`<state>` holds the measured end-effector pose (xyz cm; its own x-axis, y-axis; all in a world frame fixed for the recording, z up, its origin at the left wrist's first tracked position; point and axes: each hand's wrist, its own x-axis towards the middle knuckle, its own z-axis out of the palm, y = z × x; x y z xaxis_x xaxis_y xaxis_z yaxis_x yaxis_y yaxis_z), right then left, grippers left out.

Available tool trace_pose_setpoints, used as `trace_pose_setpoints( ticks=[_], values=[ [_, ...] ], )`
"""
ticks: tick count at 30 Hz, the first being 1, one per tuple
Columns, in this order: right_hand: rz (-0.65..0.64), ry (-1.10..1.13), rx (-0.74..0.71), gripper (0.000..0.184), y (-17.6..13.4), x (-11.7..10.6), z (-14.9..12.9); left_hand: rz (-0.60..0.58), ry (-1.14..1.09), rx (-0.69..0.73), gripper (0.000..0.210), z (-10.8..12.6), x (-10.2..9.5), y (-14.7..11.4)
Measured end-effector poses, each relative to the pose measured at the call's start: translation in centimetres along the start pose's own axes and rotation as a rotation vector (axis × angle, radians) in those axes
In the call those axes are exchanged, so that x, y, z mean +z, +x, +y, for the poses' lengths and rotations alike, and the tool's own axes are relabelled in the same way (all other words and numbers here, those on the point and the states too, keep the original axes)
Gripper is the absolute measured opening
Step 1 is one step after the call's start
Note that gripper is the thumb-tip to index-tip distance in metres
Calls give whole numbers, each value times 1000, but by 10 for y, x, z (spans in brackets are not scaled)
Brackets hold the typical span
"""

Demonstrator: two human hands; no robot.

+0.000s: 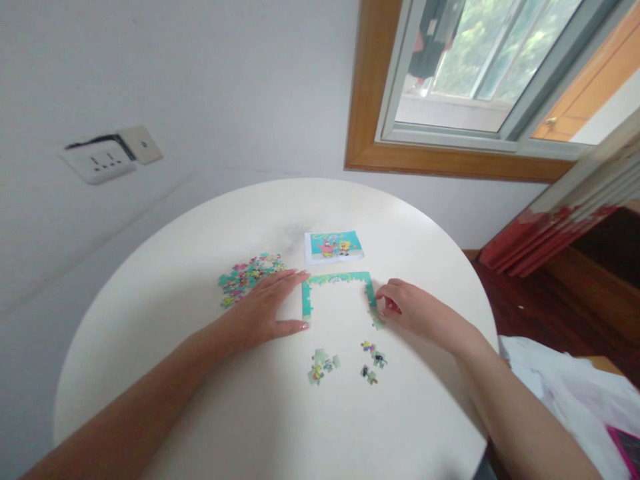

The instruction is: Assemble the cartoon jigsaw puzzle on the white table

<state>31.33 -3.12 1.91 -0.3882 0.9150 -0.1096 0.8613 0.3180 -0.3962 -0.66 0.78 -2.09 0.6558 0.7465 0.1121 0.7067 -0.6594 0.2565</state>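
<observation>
1. Left hand [267, 300]: thumb and fingers spread wide, gripping nothing; tips at left side of puzzle border [341, 277].
2. Right hand [407, 303]: fingers curled at puzzle border's right side; grip cannot be determined.
3. Puzzle border: on white table [240, 413], between hands.

Right hand [400, 303]: fingers curled, cannot tell if piece is between them. Left hand [270, 297] hides corner of puzzle border [340, 277] and some of piece pile [245, 275]. Print on loose pieces [320, 357] too small. Bottom edge cuts table [260, 433] and forearms [145, 393]; top edge, window [493, 80]. Foliage [463, 60] outside blurred.
</observation>
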Motion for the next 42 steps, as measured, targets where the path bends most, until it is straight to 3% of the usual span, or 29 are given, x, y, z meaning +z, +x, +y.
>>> trace_pose_setpoints(
  ticks=[21, 42],
  values=[
    [105, -113, 101, 23, 21, 7, 0, 11, -3, 1, 82, -3, 1, 1],
    [152, -75, 49, 23, 36, 8, 4, 8, 2, -48, 84, -3, 1, 4]
  ],
)
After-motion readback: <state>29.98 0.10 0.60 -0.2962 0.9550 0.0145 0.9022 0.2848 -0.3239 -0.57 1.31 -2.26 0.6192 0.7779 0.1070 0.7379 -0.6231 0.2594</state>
